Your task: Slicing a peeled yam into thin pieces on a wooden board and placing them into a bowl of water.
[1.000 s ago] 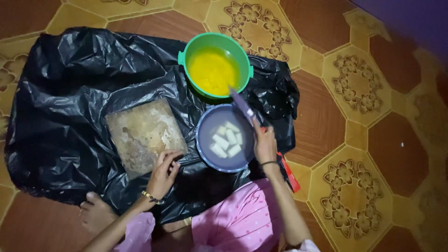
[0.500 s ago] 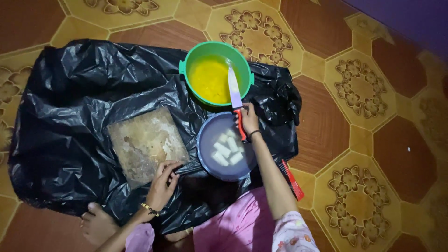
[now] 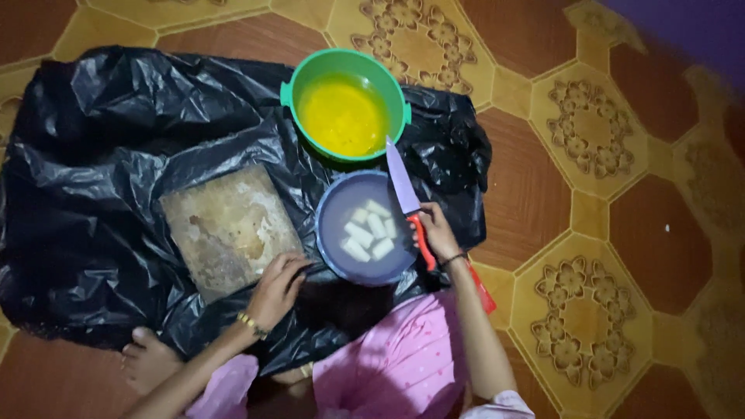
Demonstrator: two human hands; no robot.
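My right hand [image 3: 436, 233] grips the red handle of a knife [image 3: 403, 185], whose pale blade points up and away over the rim of a blue bowl [image 3: 332, 209]. The bowl holds water and several white cut pieces [image 3: 368, 230]. My left hand [image 3: 277, 285] rests on the near right corner of a worn wooden cutting board [image 3: 225, 226], fingers curled on its edge. A green basin [image 3: 293, 85] with yellow liquid stands just beyond the blue bowl.
Everything sits on a crumpled black plastic sheet [image 3: 101, 140] spread over a patterned tile floor [image 3: 621, 233]. My bare foot [image 3: 147, 359] and pink clothing [image 3: 403, 365] lie at the near edge. A red object [image 3: 483, 289] pokes out under my right forearm.
My right hand carried the knife from above the blue bowl up toward the green basin, then drew it back to the bowl's right rim. My left hand stayed on the board's corner.
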